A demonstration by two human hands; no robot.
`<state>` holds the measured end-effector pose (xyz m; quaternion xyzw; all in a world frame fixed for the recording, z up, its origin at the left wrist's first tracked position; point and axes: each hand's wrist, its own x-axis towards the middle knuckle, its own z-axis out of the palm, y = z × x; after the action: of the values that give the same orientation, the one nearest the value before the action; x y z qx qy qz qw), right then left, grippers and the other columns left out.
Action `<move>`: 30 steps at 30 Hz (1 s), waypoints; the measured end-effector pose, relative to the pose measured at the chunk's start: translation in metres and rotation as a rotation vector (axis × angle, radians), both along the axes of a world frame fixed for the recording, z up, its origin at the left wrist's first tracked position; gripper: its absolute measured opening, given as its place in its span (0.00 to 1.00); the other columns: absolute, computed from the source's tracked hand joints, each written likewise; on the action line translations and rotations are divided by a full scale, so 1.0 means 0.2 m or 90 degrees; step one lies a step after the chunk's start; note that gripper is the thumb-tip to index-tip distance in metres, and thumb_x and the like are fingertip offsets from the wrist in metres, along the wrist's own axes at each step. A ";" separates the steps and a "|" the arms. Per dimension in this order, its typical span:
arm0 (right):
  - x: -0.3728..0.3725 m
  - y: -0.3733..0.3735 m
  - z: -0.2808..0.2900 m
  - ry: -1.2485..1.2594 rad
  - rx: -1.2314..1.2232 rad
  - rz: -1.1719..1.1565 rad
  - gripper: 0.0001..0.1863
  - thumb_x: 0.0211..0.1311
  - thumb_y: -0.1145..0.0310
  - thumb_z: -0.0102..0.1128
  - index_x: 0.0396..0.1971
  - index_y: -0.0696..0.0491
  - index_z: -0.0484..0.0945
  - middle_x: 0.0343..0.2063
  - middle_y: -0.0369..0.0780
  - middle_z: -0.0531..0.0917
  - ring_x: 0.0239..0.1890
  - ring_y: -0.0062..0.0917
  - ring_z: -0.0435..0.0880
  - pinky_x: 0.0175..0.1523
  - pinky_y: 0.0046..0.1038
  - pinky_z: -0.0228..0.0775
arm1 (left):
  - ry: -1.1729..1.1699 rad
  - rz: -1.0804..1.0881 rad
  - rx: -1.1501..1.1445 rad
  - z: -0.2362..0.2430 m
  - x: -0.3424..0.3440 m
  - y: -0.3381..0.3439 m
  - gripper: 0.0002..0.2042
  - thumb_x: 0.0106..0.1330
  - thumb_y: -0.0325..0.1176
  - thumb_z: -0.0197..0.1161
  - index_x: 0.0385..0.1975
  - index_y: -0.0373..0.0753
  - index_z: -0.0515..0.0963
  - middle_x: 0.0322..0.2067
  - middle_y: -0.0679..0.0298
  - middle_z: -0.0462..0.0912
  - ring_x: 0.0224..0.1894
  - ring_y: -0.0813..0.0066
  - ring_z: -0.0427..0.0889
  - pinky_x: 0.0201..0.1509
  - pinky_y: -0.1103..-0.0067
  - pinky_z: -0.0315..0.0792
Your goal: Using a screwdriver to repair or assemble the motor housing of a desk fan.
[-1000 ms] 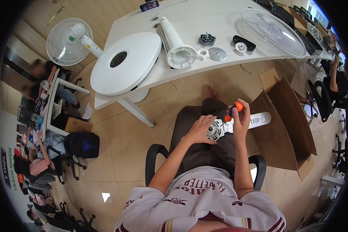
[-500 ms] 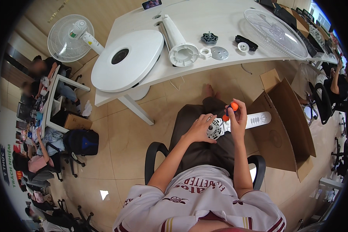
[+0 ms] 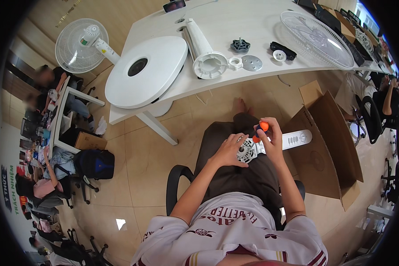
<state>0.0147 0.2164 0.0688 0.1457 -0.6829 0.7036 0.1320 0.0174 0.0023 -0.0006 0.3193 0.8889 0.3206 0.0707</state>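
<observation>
— Since the earlier frame, what has shifted?

— Mostly the right hand (image 3: 274, 138): it has edged toward the left hand (image 3: 228, 150), bringing the orange-and-blue screwdriver (image 3: 264, 126) along, and its forearm slants further outward. The left hand looks unmoved.

— How far along is the work?

— Midway through a tool step, I'd judge. The screwdriver is up at the white fan part (image 3: 245, 151), but its tip is hidden, so I can't tell whether any screw is tight. Other pieces lie separate on the table (image 3: 252, 26): the white base plate (image 3: 164, 66) at its near left corner, the pole (image 3: 198, 37) with its open end by the near edge, the dark knob (image 3: 240, 45) and metal disc (image 3: 252, 64) right of that, the wire cage (image 3: 317, 40) toward the right end. Those appear left to do.

— And the fan part, relative to the hands?

— Over the lap. The left hand's fingers curl around its round vented end; the right hand, gripping the screwdriver, sits above its middle. Its slotted neck (image 3: 297, 139) sticks out beyond the right hand, toward the carton (image 3: 314, 164).
</observation>
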 end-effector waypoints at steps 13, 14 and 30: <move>0.05 0.11 0.01 0.067 0.097 -0.001 0.20 0.65 0.80 0.67 0.57 0.61 0.80 0.53 0.47 0.84 0.54 0.34 0.87 0.58 0.31 0.80 | -0.011 0.006 0.008 0.01 0.00 0.02 0.61 0.41 0.55 0.86 0.77 0.37 0.63 0.72 0.50 0.66 0.73 0.49 0.66 0.74 0.57 0.66; 0.05 0.11 0.02 0.078 0.118 0.008 0.20 0.65 0.79 0.68 0.57 0.61 0.81 0.52 0.48 0.84 0.54 0.34 0.87 0.59 0.32 0.79 | -0.013 0.007 0.008 0.01 0.00 0.02 0.61 0.41 0.55 0.86 0.77 0.37 0.63 0.72 0.50 0.66 0.73 0.49 0.66 0.74 0.57 0.66; 0.06 0.11 0.04 0.069 0.108 0.023 0.19 0.63 0.80 0.70 0.54 0.62 0.81 0.51 0.48 0.84 0.54 0.34 0.87 0.60 0.31 0.79 | 0.006 0.013 0.004 0.03 0.03 0.03 0.59 0.41 0.54 0.87 0.76 0.38 0.64 0.71 0.50 0.68 0.71 0.48 0.68 0.75 0.59 0.66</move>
<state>0.0261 0.2385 0.0764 0.2064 -0.7290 0.6367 0.1436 0.0227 0.0085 0.0046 0.3123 0.8914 0.3225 0.0623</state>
